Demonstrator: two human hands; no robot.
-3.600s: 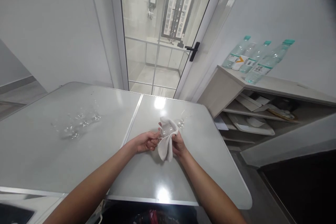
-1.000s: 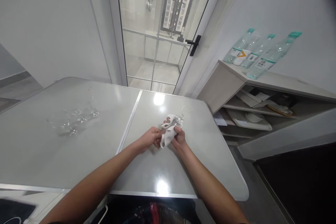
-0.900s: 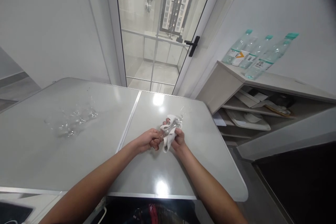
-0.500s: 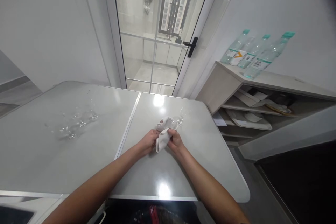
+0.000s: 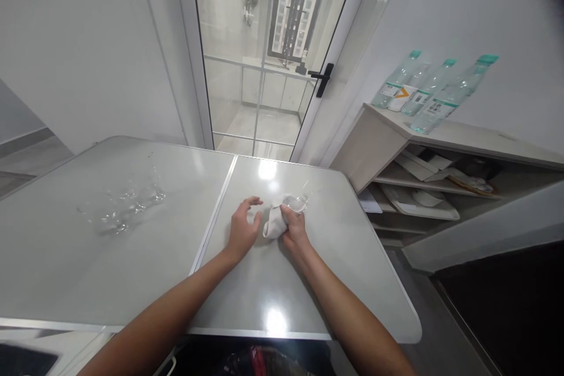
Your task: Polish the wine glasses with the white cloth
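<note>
My right hand [image 5: 296,228] is closed on a white cloth [image 5: 275,224], thumb on top, above the right half of the table. A clear, round-rimmed object [image 5: 296,204], which looks like a glass, shows at the far side of the cloth; where one ends and the other begins is hard to see. My left hand [image 5: 244,226] is just left of the cloth, apart from it, with fingers and thumb spread and nothing in them. Several clear, shiny glass-like pieces [image 5: 132,202] rest on the left half of the table, their outlines too faint to separate.
The pale glossy table [image 5: 167,282] has a seam down its middle. Beyond it stands a glass door with a black handle [image 5: 325,79]. At the right, a low shelf [image 5: 388,129] bears several clear bottles [image 5: 436,108] with green caps and holds papers and trays.
My left hand has let go of the cloth, moved a little left and opened. My right hand keeps hold of the cloth, which is now bunched differently.
</note>
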